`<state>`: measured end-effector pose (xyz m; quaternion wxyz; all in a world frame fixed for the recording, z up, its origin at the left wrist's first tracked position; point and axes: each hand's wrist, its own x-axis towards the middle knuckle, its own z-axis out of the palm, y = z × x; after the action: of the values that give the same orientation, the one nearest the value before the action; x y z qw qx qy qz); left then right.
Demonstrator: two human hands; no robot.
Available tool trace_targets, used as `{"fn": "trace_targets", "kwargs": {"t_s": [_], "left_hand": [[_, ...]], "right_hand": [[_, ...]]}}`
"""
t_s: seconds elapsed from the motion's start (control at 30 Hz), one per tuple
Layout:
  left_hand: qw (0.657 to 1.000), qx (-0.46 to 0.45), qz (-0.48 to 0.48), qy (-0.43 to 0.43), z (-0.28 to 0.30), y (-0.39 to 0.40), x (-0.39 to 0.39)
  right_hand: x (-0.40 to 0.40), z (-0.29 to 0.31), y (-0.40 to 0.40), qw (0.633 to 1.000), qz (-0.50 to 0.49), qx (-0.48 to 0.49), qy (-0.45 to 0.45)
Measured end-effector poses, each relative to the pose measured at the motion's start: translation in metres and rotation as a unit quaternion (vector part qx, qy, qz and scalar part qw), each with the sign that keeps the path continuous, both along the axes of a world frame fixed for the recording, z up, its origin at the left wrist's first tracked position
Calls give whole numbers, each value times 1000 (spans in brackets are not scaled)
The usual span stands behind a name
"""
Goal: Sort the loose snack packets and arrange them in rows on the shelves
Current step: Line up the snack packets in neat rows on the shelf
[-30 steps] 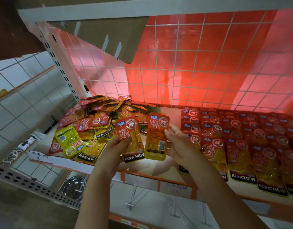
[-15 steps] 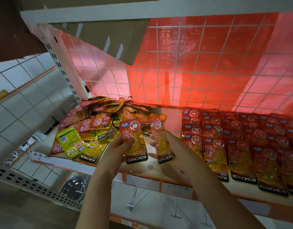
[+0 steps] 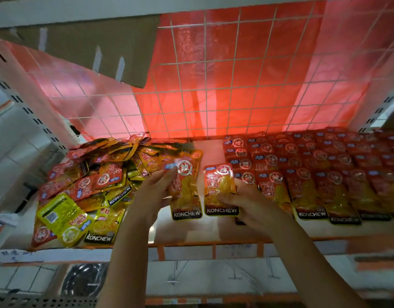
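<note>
Each of the two hands holds one snack packet upright over the bare middle strip of the shelf [image 3: 216, 232]. The left hand [image 3: 150, 196] grips the left packet [image 3: 186, 185] by its left edge, fingertips curled onto the front near the top. The right hand [image 3: 249, 203] pinches the right packet [image 3: 220, 192], thumb lying across its lower front and fingers behind its right edge. Both packets are red at the top with a round silver seal and Chinese characters too blurred to read, yellow below, and carry a black band at the bottom printed "KONCHEW" in white. The two packets hang side by side, just apart, their bottom bands near the shelf's front edge.

Toward the left end of the shelf lies a loose pile of packets [image 3: 98, 174], overlapping at all angles; several show the same "KONCHEW" band, and one yellow-green packet [image 3: 62, 218] at the front left corner lies back side up with a barcode label. From the middle to the right end of the shelf, sorted packets [image 3: 313, 170] lie in overlapping rows running from back edge to front, the front ones showing "KONCHEW". A white wire grid [image 3: 213, 74] with red sheet behind it forms the back of the shelf. A paper strip [image 3: 18, 256] along the front edge at left bears handwriting that cannot be read.
</note>
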<state>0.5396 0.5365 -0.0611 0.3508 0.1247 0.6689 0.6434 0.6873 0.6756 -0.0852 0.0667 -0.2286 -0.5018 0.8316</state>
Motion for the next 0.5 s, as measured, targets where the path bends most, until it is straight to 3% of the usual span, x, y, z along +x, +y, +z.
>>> {"fn": "trace_targets", "kwargs": {"t_s": [0.23,0.5], "left_hand": [[997,25,-70,-22,-11,40,27],[993,17,-119,-21,-10,83,122]], "right_hand": [[69,-9,10,979,-155,113,-66],[170,2,35,965,-190,144,-109]]}}
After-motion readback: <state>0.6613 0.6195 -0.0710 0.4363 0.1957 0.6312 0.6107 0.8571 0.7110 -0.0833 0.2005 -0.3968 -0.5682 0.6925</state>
